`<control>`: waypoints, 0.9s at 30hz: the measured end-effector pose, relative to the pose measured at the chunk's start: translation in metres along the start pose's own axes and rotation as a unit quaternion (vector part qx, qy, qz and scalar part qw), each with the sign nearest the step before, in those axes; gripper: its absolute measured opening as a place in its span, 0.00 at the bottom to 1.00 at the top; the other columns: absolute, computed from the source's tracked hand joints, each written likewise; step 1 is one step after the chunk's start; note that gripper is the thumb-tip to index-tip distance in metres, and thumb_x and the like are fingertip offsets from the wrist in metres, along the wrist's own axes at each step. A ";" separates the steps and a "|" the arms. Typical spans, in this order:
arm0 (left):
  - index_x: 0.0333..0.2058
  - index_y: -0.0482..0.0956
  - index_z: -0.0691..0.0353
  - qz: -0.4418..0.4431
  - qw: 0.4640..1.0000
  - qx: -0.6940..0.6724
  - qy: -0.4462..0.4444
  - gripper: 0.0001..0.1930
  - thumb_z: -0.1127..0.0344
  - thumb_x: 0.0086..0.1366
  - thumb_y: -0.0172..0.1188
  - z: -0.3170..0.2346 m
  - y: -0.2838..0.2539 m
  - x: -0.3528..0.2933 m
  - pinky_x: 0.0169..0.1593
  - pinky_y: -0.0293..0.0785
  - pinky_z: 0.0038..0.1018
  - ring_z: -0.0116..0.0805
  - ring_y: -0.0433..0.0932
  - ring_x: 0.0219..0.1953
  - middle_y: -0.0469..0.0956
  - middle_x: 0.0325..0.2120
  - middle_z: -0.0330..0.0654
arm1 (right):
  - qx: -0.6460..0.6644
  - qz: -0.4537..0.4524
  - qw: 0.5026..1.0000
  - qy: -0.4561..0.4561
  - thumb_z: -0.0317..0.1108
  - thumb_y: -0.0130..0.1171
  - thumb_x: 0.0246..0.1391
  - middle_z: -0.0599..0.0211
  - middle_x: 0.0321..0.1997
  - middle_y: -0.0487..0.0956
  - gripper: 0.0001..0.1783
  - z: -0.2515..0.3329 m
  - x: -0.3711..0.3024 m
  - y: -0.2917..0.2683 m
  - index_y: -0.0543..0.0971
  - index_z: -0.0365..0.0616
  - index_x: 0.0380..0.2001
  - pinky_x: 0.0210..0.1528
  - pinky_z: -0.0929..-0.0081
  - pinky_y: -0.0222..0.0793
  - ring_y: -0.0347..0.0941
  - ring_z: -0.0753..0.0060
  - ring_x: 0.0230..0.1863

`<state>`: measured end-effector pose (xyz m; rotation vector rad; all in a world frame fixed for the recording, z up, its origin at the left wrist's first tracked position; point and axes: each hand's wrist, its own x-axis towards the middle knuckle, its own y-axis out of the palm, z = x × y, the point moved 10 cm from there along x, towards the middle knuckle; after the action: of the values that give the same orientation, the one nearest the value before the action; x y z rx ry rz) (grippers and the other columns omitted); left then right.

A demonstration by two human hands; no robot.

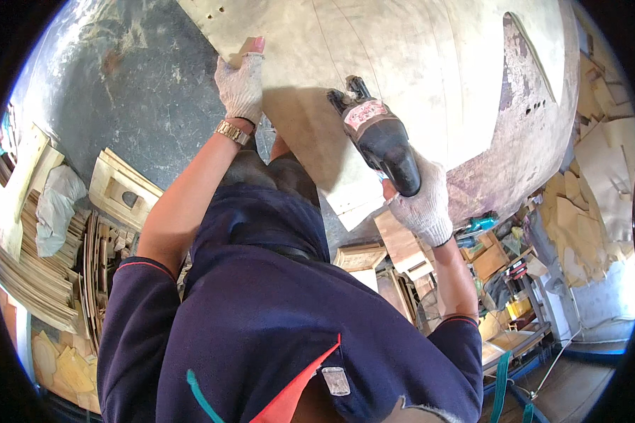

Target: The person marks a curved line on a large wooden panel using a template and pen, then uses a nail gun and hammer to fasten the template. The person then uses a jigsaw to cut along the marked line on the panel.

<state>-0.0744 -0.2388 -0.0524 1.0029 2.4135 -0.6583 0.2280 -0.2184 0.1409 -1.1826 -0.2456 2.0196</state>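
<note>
A large pale wooden sheet [409, 70] with thin curved lines spreads out in front of me. My right hand [427, 201], in a whitish knit glove, is wrapped round the rear of a black power tool that looks like a jigsaw [386, 141]. Its front end rests on or just above the sheet near one of the lines; the blade cannot be seen. My left hand [241, 86], gloved with a bare thumb tip showing, grips the sheet's left edge, its other fingers mostly hidden. A gold watch [233, 132] sits on that wrist.
Stacked curved wooden strips [32, 275] and a framed wood piece [123, 190] lie at left. Beneath the sheet, a worn table surface [515, 141] shows at right. Farther right are a teal tool [481, 223], cluttered shelves and brown sheets [578, 233]. A cable [554, 363] hangs lower right.
</note>
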 end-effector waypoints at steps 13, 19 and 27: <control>0.43 0.78 0.61 -0.126 0.711 0.421 0.549 0.21 0.49 0.62 0.65 -0.197 0.003 0.048 0.45 0.79 0.43 0.53 0.84 0.43 0.84 0.41 0.55 | 0.018 0.007 1.000 -0.016 0.30 0.63 0.42 0.55 0.22 0.82 0.13 0.006 0.005 0.000 0.80 0.38 0.35 0.36 0.63 0.78 0.85 0.51 0.28; 0.33 0.80 0.55 -0.015 0.741 0.475 0.475 0.12 0.53 0.60 0.59 -0.181 0.039 0.100 0.32 0.75 0.49 0.55 0.82 0.27 0.81 0.23 0.51 | 0.025 -0.015 1.000 -0.001 0.30 0.62 0.44 0.51 0.23 0.81 0.14 0.008 0.006 0.001 0.79 0.36 0.36 0.35 0.62 0.77 0.85 0.50 0.28; 0.28 0.80 0.55 -0.028 0.758 0.443 0.479 0.12 0.54 0.61 0.57 -0.187 0.037 0.093 0.33 0.74 0.48 0.54 0.82 0.27 0.81 0.22 0.51 | 0.018 -0.010 1.000 -0.008 0.30 0.62 0.45 0.51 0.21 0.80 0.14 0.016 0.011 0.000 0.78 0.35 0.37 0.34 0.63 0.77 0.84 0.51 0.27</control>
<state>-0.1463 -0.0594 0.0336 2.0364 2.9632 -1.7616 0.2115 -0.2078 0.1426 -1.1380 -0.2284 2.0089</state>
